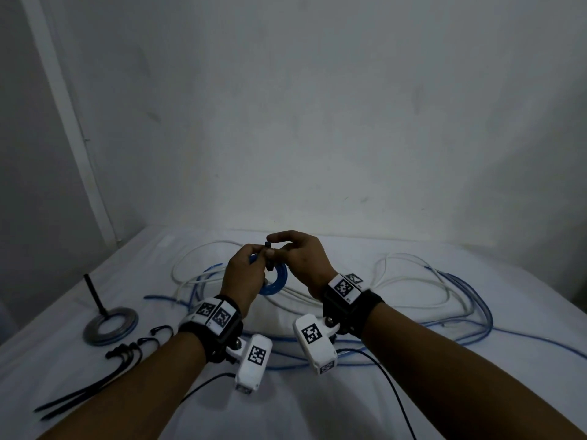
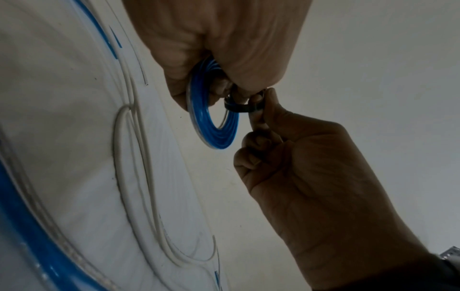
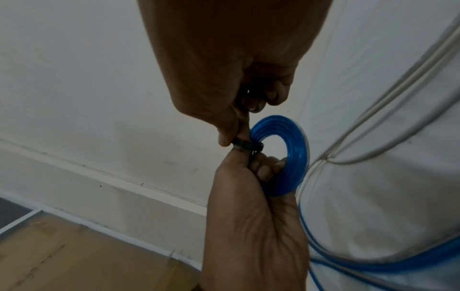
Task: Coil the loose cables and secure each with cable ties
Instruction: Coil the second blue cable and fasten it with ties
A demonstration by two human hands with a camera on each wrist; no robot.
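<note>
The main risk at this moment was the small coil of translucent blue cable (image 1: pixel 275 278) springing loose: the narrow black plastic cable tie (image 3: pixel 246 146) looped one side of it only, and if the tie was not yet drawn tight, any slackening of the pinch could have let the turns fan out. A second hazard was the tie's tail slipping from the fingertips, since both hands were working at one small spot. Whether the tail had locked in the tie's head could not be told from any view.

The coil hung in the air between the two hands, above the white cloth-covered surface (image 1: pixel 317 404) and well clear of it. The left hand (image 1: pixel 243 274) had its fingers curled around the coil's rim, thumb and forefinger pressing at the tie. The right hand (image 1: pixel 301 260) was at the coil's upper edge, its thumb and forefinger pinched on the tie, the remaining fingers curled in.

Beneath and behind the coil lay loose loops of blue and white cable (image 1: pixel 428 281), not yet coiled. To the coil's left, on the same surface, lay spare black cable ties (image 1: pixel 127 354) and a round metal base with an upright black rod (image 1: pixel 109 325).
</note>
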